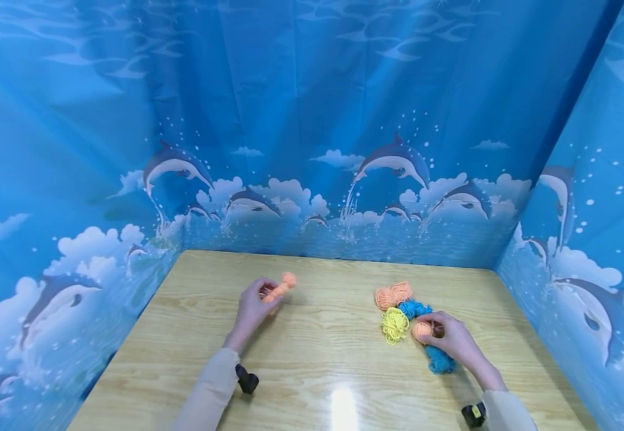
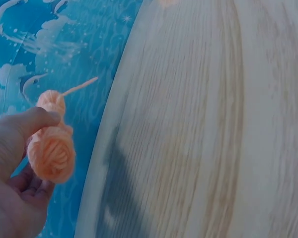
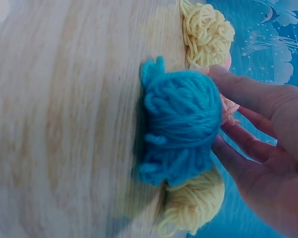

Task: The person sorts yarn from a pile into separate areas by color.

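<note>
My left hand (image 1: 254,304) holds a peach yarn skein (image 1: 285,284) above the left part of the table. In the left wrist view, the thumb crosses the narrow middle of that skein (image 2: 52,153), and a loose yarn end sticks out. My right hand (image 1: 451,336) grips a small peach yarn skein (image 1: 422,331) at the pile on the right. In the right wrist view, a blue yarn skein (image 3: 181,124) hides most of that peach skein (image 3: 230,109). Beside the right hand lie a yellow yarn skein (image 1: 395,325) and a lower blue skein (image 1: 441,360).
Another peach skein (image 1: 393,296) and a second blue skein (image 1: 414,309) lie at the back of the pile. A pale yellow skein (image 3: 196,201) shows beneath the blue one in the right wrist view. Dolphin-print curtains (image 1: 301,149) enclose the wooden table (image 1: 312,359).
</note>
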Tool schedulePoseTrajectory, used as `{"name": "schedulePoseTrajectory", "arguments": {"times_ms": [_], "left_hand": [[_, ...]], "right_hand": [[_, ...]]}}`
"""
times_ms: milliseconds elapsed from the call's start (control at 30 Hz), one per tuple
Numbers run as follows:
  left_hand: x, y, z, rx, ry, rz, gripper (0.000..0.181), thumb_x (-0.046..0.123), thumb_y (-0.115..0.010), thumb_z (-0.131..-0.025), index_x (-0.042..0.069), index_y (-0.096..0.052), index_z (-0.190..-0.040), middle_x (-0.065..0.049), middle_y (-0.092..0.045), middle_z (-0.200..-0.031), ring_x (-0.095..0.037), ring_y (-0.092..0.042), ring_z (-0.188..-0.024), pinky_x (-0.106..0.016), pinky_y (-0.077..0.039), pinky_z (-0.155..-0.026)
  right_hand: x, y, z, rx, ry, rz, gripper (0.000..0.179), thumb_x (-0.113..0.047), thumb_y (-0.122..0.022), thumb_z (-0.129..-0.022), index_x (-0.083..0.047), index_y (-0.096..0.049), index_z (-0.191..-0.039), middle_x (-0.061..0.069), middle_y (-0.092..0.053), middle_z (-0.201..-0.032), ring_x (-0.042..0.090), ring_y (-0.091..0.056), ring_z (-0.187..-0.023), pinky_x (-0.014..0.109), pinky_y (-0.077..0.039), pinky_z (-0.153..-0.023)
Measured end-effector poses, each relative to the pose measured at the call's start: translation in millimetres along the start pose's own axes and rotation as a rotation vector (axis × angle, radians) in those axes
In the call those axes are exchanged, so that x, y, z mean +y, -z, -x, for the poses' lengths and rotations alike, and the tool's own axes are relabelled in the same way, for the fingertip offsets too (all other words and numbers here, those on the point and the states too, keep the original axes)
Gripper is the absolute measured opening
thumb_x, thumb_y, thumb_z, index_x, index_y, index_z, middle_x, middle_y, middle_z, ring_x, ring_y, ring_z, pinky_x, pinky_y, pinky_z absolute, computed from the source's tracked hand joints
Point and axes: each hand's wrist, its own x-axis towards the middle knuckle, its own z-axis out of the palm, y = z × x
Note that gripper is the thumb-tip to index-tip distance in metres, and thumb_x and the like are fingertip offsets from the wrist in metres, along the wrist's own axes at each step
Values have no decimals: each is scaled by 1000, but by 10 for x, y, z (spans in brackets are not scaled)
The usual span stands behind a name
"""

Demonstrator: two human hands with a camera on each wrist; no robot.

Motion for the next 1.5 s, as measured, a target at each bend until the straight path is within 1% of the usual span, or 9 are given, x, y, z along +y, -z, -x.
{"name": "schedulePoseTrajectory", "arguments": {"times_ms": [267,433,633,767,900,1000,1233,1367,1500], "left_hand": [[-151,163,-40,61,72,-25,28,15,-80,-88,5,-67,-111,-12,-67,-104,-25,-62,-95,-36,-53,-78],[-200,264,-40,95,110,-40,29,14,-80,-88,2,-67,-111,-16,-67,-105,-29,-63,-96,-37,-53,-78],[-242,349,-39,110,184,-76,29,14,-77,-90,2,-65,-114,-17,-67,-108,-29,-63,-95,-34,-53,-74],[-269,384,-38,121,221,-102,30,16,-76,-90,3,-64,-114,-17,-66,-109,-30,-63,-96,-36,-53,-74],[-291,408,-42,137,236,-120,30,18,-76,-90,3,-64,-113,-19,-67,-109,-32,-64,-97,-41,-54,-77],[-316,421,-54,141,243,-138,29,18,-75,-90,3,-63,-111,-19,-66,-109,-32,-64,-95,-43,-53,-76],[-349,436,-55,125,282,-172,31,15,-73,-88,0,-61,-112,-21,-64,-114,-35,-62,-98,-48,-51,-82],[-356,434,-54,118,279,-175,32,13,-73,-87,-2,-61,-112,-23,-64,-113,-37,-62,-100,-50,-51,-84],[-353,440,-54,111,267,-171,33,15,-74,-88,-2,-61,-114,-23,-64,-114,-37,-62,-101,-50,-51,-85]], "right_hand": [[4,9,-18,-19,-2,-7,37,-16,-82,-85,-6,-71,-119,11,-67,-109,17,-62,-86,30,-53,-68],[15,-2,-27,-31,-6,-4,37,-17,-82,-85,-6,-72,-119,11,-68,-108,16,-61,-85,30,-52,-68],[17,-14,-30,-34,-14,11,37,-17,-83,-85,-7,-72,-119,9,-67,-107,14,-58,-82,30,-50,-66],[10,-14,-25,-32,-8,5,38,-18,-83,-84,-6,-72,-119,7,-67,-104,14,-56,-79,29,-48,-64],[8,-18,-22,-24,3,3,39,-19,-84,-84,-6,-72,-118,6,-67,-102,13,-56,-79,27,-48,-64],[16,-26,-29,-18,11,11,38,-18,-84,-83,-7,-72,-118,5,-67,-102,13,-56,-78,27,-48,-64],[37,-36,-19,-4,33,30,39,-17,-85,-82,-8,-72,-118,6,-69,-106,13,-56,-79,27,-48,-64],[27,-34,-5,3,32,31,40,-16,-85,-82,-8,-72,-118,9,-69,-109,13,-58,-82,28,-50,-66],[17,-40,3,12,29,27,39,-16,-86,-81,-7,-72,-116,11,-69,-110,13,-60,-83,28,-50,-66]]}}
